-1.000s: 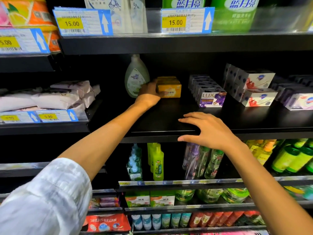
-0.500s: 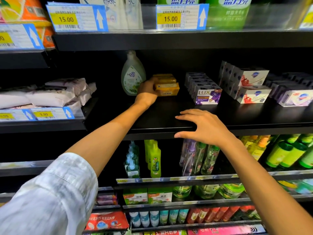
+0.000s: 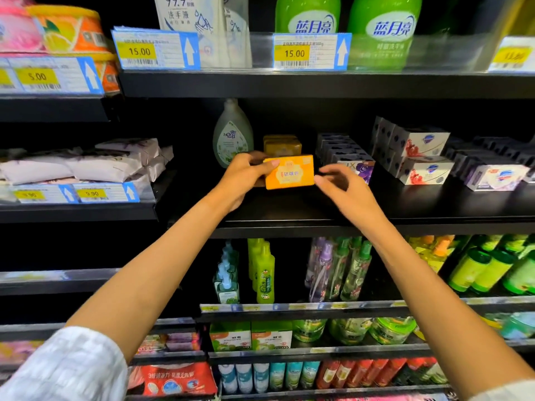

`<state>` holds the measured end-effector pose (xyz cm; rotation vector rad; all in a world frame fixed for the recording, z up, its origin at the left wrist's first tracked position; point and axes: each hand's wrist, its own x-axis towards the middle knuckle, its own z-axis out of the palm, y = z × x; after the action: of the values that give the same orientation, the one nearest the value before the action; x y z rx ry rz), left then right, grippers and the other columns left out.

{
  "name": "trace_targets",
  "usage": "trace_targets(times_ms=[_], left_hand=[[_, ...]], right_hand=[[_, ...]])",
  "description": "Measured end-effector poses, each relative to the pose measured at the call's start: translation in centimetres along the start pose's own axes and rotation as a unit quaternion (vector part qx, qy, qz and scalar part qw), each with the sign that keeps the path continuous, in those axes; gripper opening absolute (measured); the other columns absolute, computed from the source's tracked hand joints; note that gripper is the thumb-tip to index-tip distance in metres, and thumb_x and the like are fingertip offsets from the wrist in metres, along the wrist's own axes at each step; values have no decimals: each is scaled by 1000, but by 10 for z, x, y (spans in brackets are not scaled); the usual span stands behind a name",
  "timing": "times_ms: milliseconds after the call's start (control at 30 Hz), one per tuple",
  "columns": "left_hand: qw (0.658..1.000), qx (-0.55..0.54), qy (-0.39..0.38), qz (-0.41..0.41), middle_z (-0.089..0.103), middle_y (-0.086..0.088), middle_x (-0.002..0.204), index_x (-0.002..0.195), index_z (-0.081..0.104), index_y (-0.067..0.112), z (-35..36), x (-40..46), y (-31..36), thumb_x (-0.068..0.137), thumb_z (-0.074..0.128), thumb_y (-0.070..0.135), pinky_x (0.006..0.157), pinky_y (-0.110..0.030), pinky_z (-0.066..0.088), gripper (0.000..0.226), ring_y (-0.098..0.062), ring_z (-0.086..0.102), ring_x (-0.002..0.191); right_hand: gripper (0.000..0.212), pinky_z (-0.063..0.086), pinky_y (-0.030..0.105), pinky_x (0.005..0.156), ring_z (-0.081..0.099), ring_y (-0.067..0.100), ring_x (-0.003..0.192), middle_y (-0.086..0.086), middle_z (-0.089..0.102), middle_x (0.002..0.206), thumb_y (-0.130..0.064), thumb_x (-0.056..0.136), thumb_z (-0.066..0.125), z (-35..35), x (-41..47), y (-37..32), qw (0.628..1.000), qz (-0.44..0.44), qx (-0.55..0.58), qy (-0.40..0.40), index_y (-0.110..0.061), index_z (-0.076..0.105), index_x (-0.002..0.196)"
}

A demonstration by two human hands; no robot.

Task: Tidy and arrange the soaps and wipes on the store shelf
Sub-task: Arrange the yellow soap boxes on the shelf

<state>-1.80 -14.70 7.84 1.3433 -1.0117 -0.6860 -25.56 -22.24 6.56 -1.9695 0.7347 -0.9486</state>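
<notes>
My left hand [image 3: 246, 176] grips a yellow soap box [image 3: 291, 172] by its left end and holds it upright, a little above the black middle shelf [image 3: 318, 215]. My right hand [image 3: 344, 188] hovers with fingers spread just right of the box, fingertips at its right edge. More yellow soap boxes [image 3: 282, 146] are stacked behind it. A row of purple soap boxes [image 3: 344, 154] stands to the right. White soap boxes [image 3: 419, 154] are stacked further right. Wipe packs [image 3: 86, 163] lie piled on the left shelf.
A pale green pump bottle [image 3: 231, 134] stands left of the yellow boxes. More white boxes [image 3: 498, 175] sit at the far right. Green bottles [image 3: 379, 30] and price tags [image 3: 311, 52] line the shelf above. Spray bottles [image 3: 338, 270] fill the shelf below.
My left hand pulled one yellow soap box forward off the stack and turned its front face out. My right hand rose from the shelf edge to the box's right side.
</notes>
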Motion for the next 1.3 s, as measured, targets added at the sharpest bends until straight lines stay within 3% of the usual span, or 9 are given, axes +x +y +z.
trace_targets(times_ms=[67, 233, 333, 433, 533, 733, 933, 1167, 1300], left_hand=[[1000, -30, -1, -4, 75, -7, 110, 122, 65, 5, 1, -13, 3, 98, 71, 18, 84, -35, 63, 28, -16, 75, 101], [995, -96, 0, -14, 76, -5, 106, 112, 72, 9, 4, -28, -4, 98, 70, 20, 85, -35, 62, 18, -18, 74, 104], [994, -105, 12, -25, 74, -6, 111, 115, 72, 9, 3, -30, -10, 98, 70, 21, 93, -44, 61, 21, -17, 73, 106], [993, -116, -7, -22, 73, -7, 113, 127, 65, 9, 4, -31, -9, 95, 74, 16, 91, -49, 62, 34, -19, 74, 107], [995, -96, -22, -2, 73, -9, 112, 128, 64, 10, 6, -33, -9, 91, 78, 7, 87, -46, 63, 40, -23, 75, 106], [993, -111, -31, -11, 73, -15, 122, 129, 63, 9, 3, -34, -12, 91, 77, 4, 98, -41, 60, 40, -26, 72, 114], [987, -132, -93, -15, 66, -17, 133, 128, 69, 9, 0, -37, -9, 89, 78, 3, 101, -49, 57, 40, -29, 68, 121], [994, -93, -43, 31, 77, 2, 108, 116, 72, 9, 3, -39, -8, 83, 82, -1, 104, -46, 56, 36, -23, 72, 113], [996, -64, -31, 48, 75, -5, 117, 118, 72, 13, 3, -39, -9, 83, 84, 3, 106, -47, 55, 39, -23, 72, 114]], right_hand=[[36, 58, 36, 98, 69, 6, 109, 6, 73, 108, -32, 98, 71, 3, 8, -5, 992, 47, 113, 5, -24, 61, 131], [33, 64, 41, 85, 75, 25, 108, 12, 78, 110, -10, 95, 73, 22, 20, -14, 964, 89, 248, -31, -9, 66, 127], [31, 64, 42, 85, 76, 28, 104, 11, 79, 106, -4, 93, 73, 28, 19, -10, 954, 97, 285, -19, -6, 68, 124], [35, 64, 43, 85, 75, 30, 105, 12, 78, 109, -3, 92, 73, 25, 17, -5, 947, 92, 309, -2, -5, 66, 127], [41, 63, 43, 88, 74, 28, 109, 12, 77, 114, 1, 91, 73, 22, 16, -1, 949, 54, 310, 12, -6, 65, 130], [48, 58, 43, 100, 68, 27, 120, 13, 71, 127, 3, 86, 78, 23, 14, 3, 964, -17, 266, 21, -7, 65, 131], [45, 51, 48, 109, 65, 23, 122, 5, 72, 126, 2, 84, 80, 26, 13, 4, 976, -64, 206, -3, -13, 69, 126], [58, 53, 38, 107, 62, 20, 128, 10, 63, 134, 6, 83, 80, 26, 13, 3, 973, -65, 218, -44, -14, 63, 135], [50, 55, 34, 100, 66, 16, 120, 4, 70, 126, 3, 83, 81, 29, 13, 2, 982, -73, 172, -37, -15, 67, 128]])
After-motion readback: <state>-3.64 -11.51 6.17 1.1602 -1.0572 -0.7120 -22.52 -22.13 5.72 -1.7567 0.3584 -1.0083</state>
